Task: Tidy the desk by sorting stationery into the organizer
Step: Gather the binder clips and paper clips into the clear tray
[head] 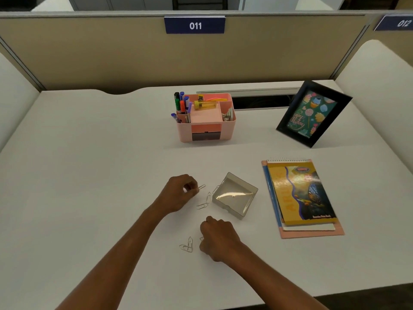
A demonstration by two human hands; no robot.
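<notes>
Several silver paper clips lie loose on the white desk. My left hand pinches one paper clip by its end, just left of a small clear plastic tray. Two more clips lie between that hand and the tray. My right hand sits lower, fingers curled down on the desk over a clip that is mostly hidden. Another pair of clips lies just left of it. The pink organizer stands farther back with markers, a yellow stapler and binder clips in it.
A stack of notebooks lies to the right of the tray. A black picture frame leans at the back right. A cable slot opens in the desk behind the organizer. Beige partition walls close off the back and sides.
</notes>
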